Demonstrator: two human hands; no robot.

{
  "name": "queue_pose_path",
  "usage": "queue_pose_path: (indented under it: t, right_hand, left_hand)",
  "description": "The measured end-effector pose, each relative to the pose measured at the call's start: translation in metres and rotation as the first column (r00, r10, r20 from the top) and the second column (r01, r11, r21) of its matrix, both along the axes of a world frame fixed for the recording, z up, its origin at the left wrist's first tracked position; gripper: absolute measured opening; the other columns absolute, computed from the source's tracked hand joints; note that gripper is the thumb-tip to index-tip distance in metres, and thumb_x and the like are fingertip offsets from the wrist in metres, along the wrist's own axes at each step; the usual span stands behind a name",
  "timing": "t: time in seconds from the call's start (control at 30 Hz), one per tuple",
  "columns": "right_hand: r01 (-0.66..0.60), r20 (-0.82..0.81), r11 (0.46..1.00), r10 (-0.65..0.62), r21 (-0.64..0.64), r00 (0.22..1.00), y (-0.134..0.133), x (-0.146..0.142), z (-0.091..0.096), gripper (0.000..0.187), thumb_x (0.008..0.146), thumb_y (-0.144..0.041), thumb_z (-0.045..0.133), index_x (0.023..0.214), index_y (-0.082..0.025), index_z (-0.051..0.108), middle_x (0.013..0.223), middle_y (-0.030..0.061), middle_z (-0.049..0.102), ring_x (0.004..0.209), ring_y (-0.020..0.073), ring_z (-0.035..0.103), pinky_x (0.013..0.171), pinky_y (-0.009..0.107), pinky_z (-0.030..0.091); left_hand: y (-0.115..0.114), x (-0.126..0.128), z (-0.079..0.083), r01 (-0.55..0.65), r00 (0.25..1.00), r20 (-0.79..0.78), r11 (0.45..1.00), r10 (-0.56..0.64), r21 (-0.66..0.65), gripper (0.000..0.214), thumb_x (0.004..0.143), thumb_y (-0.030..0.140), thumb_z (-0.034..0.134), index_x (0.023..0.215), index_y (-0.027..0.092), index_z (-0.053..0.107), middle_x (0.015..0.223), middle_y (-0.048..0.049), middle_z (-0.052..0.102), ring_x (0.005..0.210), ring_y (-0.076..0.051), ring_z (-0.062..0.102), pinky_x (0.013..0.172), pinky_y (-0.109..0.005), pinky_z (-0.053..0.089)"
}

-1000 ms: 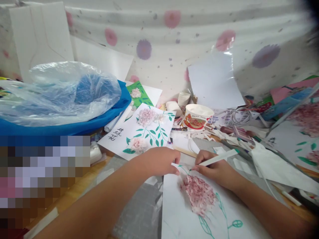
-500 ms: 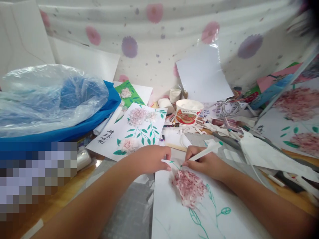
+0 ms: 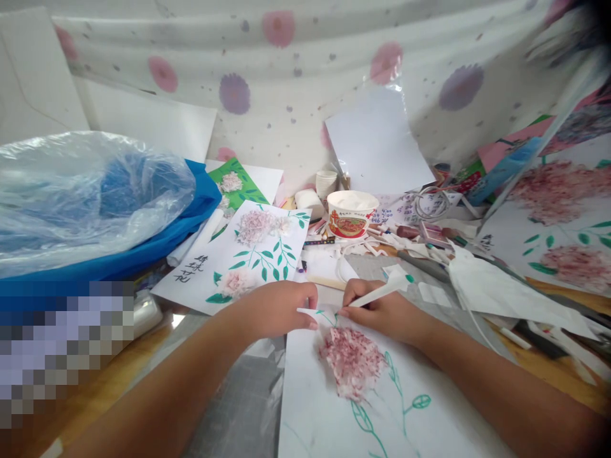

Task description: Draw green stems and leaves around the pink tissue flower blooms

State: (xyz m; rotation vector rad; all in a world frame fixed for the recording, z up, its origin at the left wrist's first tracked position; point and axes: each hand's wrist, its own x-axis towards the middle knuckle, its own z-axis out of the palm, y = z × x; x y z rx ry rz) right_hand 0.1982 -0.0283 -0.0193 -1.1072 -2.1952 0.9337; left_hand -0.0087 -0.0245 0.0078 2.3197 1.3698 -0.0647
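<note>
Flower-and-leaf sheet [image 3: 305,388] lies before you on the grey mat [image 3: 238,401], top corner pinched between your left hand's [image 3: 291,305] fingers, apparently for steadiness, your right hand [image 3: 382,315] gripping a white marker [image 3: 375,294] low, seemingly for control.

The drawing sheet [image 3: 310,407] lies over a mat [image 3: 238,407] on the tabletop [image 3: 102,372], a flower [image 3: 353,362] toward its far end. Beyond, to the left, rests another flower picture [image 3: 258,248]; a plastic bag [image 3: 95,191] sits farther left. A bowl [image 3: 352,213] (cups [image 3: 326,183] just behind it, slightly left) stands beyond the sheet, before the hanging curtain [image 3: 329,83].
</note>
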Motion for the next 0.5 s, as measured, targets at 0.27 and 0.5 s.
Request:
queue_pose_path:
  t: [0.27,0.5]
  right_hand:
    - [0.0,-0.006,1.0,0.0,-0.01,1.0,0.0004,0.0006,0.0001,0.011,0.072,-0.023,0.052,0.064,-0.016,0.048,0.053,-0.0037,0.044,0.05,0.0084,0.039,0.044,0.018,0.029]
    - [0.017,-0.008,1.0,-0.017,0.01,1.0,0.0007,0.0004,-0.0001,0.011,0.072,-0.022,0.051,0.064,-0.017,0.048,0.055,-0.0034,0.044,0.051,0.0087,0.039,0.045,0.019,0.029]
  left_hand:
    - [0.0011,-0.0007,-0.0002,0.018,1.0,-0.018,1.0,-0.018,0.014,0.025,0.07,0.045,0.048,0.087,0.027,0.048,0.08,0.0039,0.053,0.068,-0.014,0.049,0.051,-0.022,0.028]
    - [-0.0003,-0.001,0.0009,0.009,1.0,-0.014,1.0,-0.009,0.009,0.025,0.069,0.045,0.049,0.087,0.027,0.048,0.081,0.0035,0.053,0.067,-0.013,0.049,0.051,-0.022,0.028]
